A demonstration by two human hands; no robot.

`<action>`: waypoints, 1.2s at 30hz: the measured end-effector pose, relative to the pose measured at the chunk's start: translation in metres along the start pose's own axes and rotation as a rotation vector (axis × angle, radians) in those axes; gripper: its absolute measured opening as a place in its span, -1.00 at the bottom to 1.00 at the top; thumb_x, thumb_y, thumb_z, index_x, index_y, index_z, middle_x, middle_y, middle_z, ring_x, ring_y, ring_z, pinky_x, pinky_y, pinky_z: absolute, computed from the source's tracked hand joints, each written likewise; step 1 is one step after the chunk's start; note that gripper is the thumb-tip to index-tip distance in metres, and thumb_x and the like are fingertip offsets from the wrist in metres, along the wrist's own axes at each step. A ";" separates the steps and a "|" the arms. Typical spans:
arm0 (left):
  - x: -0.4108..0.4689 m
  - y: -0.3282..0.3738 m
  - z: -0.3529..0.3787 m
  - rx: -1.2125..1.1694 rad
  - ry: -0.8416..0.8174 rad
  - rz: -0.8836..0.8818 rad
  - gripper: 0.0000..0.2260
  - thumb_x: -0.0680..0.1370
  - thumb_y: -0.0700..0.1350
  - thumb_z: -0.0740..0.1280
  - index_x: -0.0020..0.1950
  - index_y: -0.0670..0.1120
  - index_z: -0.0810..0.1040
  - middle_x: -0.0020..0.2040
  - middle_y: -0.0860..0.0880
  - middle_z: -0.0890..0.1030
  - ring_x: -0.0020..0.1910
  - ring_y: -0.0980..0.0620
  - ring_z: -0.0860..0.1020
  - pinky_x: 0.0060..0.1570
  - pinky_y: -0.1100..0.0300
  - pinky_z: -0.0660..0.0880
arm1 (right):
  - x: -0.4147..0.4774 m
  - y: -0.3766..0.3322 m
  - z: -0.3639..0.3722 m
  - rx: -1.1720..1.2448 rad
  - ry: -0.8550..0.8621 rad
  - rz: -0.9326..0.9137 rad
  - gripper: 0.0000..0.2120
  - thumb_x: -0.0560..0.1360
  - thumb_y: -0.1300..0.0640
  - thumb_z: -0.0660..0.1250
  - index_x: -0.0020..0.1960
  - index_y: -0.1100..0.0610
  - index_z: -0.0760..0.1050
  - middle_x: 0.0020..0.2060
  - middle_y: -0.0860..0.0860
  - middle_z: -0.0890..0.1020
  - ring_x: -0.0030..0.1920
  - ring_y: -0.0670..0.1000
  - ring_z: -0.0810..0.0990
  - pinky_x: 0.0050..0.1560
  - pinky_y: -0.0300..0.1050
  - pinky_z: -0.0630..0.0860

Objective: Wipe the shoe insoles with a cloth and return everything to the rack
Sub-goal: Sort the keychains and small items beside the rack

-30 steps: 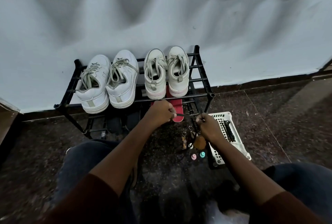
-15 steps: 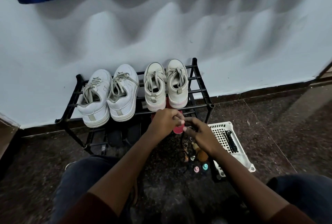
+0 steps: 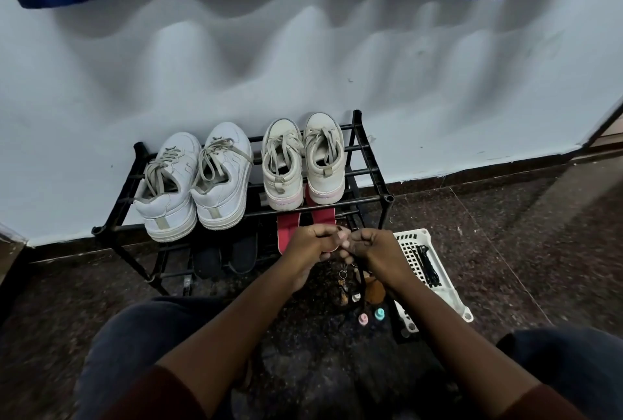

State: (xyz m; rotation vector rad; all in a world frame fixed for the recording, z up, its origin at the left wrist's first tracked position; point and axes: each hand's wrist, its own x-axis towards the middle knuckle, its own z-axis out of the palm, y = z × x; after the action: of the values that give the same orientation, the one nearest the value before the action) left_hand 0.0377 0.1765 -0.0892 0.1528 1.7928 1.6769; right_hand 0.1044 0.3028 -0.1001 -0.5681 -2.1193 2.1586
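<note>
My left hand and my right hand meet in front of the black shoe rack, fingers curled, together pinching a thin black lace that hangs down from them. Keyrings with small charms dangle just below my hands. Two red insoles lie on the lower shelf behind my hands, partly hidden by them. Two black insoles lie to their left on the same shelf. No cloth is in view.
White sneakers and beige sneakers stand on the top shelf. A white plastic basket holding black laces sits on the floor at the right. Small pink and teal bottles stand by it. My knees flank the dark speckled floor.
My hands, which held the lace stretched apart a second ago, have come together in front of the red insoles. The view has tilted up and shows more wall and curtain.
</note>
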 end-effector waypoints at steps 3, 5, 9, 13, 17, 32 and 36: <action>0.003 0.001 -0.008 -0.140 0.093 -0.064 -0.86 0.58 -0.23 0.26 -0.05 -0.04 0.58 -0.14 0.11 0.65 -0.15 0.18 0.53 -0.24 0.28 0.34 | 0.000 0.001 -0.005 -0.007 -0.060 0.042 -0.86 0.49 0.32 0.32 -0.21 0.21 0.59 -0.41 0.05 0.59 -0.45 -0.11 0.48 -0.39 -0.32 0.41; 0.006 0.005 -0.020 -0.307 0.194 -0.100 -0.84 0.60 -0.25 0.20 -0.04 -0.04 0.53 -0.21 0.12 0.68 -0.26 0.20 0.54 -0.33 0.29 0.32 | -0.001 0.000 -0.013 -0.001 -0.077 0.073 -0.88 0.50 0.34 0.29 -0.14 0.26 0.60 -0.43 0.03 0.57 -0.46 -0.11 0.46 -0.40 -0.33 0.41; 0.013 0.010 -0.045 -0.414 0.418 -0.094 -0.86 0.63 -0.19 0.18 -0.07 -0.07 0.49 -0.44 0.13 0.58 -0.46 0.21 0.41 -0.54 0.37 0.25 | 0.002 -0.005 -0.034 -0.019 -0.071 0.120 -0.85 0.51 0.34 0.28 -0.11 0.23 0.62 -0.41 0.04 0.58 -0.43 -0.11 0.45 -0.33 -0.28 0.41; 0.010 0.012 -0.041 0.072 0.520 0.090 -0.90 0.65 -0.12 0.15 0.06 -0.04 0.45 -0.27 0.08 0.45 -0.33 0.07 0.38 -0.37 0.24 0.30 | 0.004 -0.011 -0.039 -0.009 0.013 0.088 -0.87 0.50 0.35 0.29 -0.10 0.24 0.61 -0.37 0.08 0.59 -0.36 -0.04 0.46 -0.25 -0.22 0.41; 0.002 0.009 -0.013 0.464 0.117 0.213 -0.71 0.64 0.08 0.10 0.37 0.21 0.31 0.05 -0.02 0.46 -0.02 0.03 0.47 -0.02 0.15 0.40 | 0.004 -0.023 -0.023 -0.026 0.000 -0.029 -0.89 0.45 0.41 0.32 -0.20 0.24 0.50 -0.41 0.07 0.59 -0.44 -0.10 0.51 -0.34 -0.29 0.46; 0.017 -0.002 -0.024 0.918 0.387 -0.055 -0.68 0.64 0.01 0.11 0.21 -0.06 0.57 0.29 -0.17 0.36 0.28 -0.18 0.32 0.27 -0.03 0.27 | 0.008 -0.020 -0.042 0.083 0.071 0.062 -0.89 0.49 0.39 0.26 -0.13 0.29 0.56 -0.37 0.12 0.53 -0.38 -0.02 0.40 -0.30 -0.21 0.39; 0.011 0.000 -0.025 0.893 0.413 -0.067 -0.68 0.63 0.03 0.14 0.36 0.04 0.45 0.37 -0.19 0.26 0.35 -0.20 0.25 0.33 -0.08 0.21 | 0.007 -0.025 -0.043 0.071 0.092 0.018 -0.89 0.48 0.40 0.28 -0.15 0.27 0.56 -0.37 0.12 0.55 -0.40 -0.04 0.44 -0.26 -0.17 0.39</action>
State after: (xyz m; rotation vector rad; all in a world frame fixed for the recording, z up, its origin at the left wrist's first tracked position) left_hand 0.0159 0.1606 -0.0942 0.1302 2.7188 0.7812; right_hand 0.1055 0.3467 -0.0767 -0.6688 -1.9909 2.1629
